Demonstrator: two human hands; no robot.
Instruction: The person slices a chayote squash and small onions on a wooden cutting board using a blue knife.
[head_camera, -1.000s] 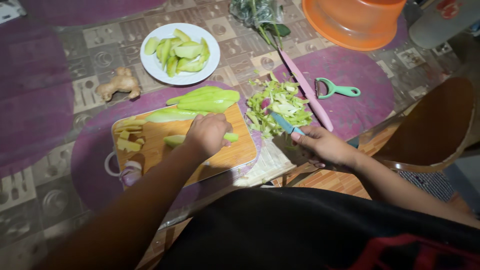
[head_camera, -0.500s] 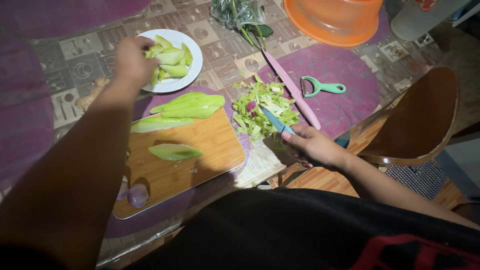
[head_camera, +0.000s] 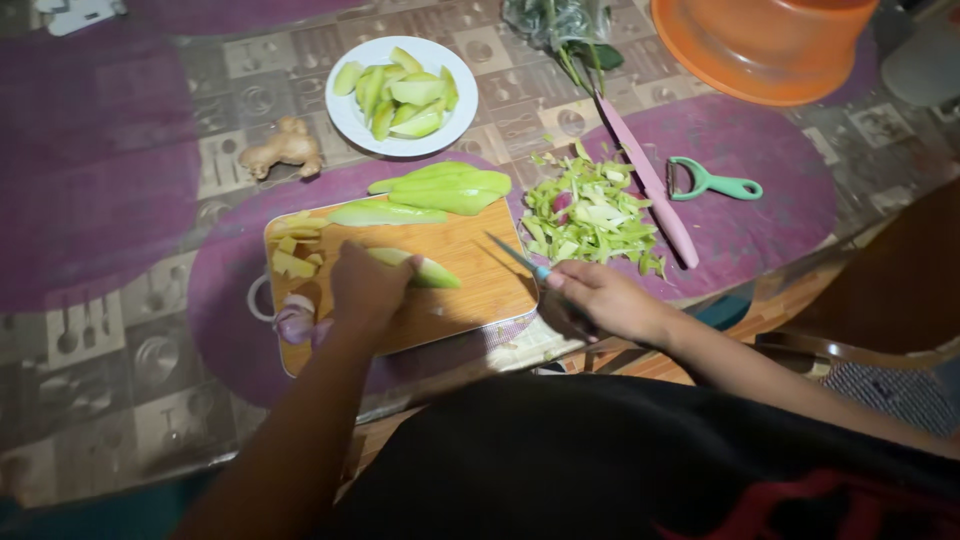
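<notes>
— Two hands, one view from the head. What differs from half a second ago?

— Back then the left hand (head_camera: 368, 287) was up at the plate (head_camera: 352, 112), among the green wedges. Now it is down on the board (head_camera: 480, 285), fingers curled over a pale green slice (head_camera: 425, 272) and pinning it to the wood.

— And the right hand (head_camera: 598, 298)?

— It stays clamped on the handle of the knife (head_camera: 518, 255). The blade, which lay over the peelings (head_camera: 590, 212), now reaches over the board's right edge, its tip near the slice but not touching it.

— So where does the work stand?

— My reading: one lot of wedges is already on the plate, and a fresh slice is lined up for cutting. No cut has begun.

— Anything else waiting?

— More long green slices (head_camera: 440, 190) lie at the board's far edge, some spilling onto the purple mat (head_camera: 750, 180). Small yellowish pieces (head_camera: 290, 258) sit at the board's left end, with an onion (head_camera: 295, 322) at its near corner.

— Around that?

— Ginger (head_camera: 280, 148) beside the plate, a green peeler (head_camera: 712, 183) and a pink sheath (head_camera: 650, 185) right of the peelings, an orange bowl (head_camera: 760, 45) at the far side of the surface.
</notes>
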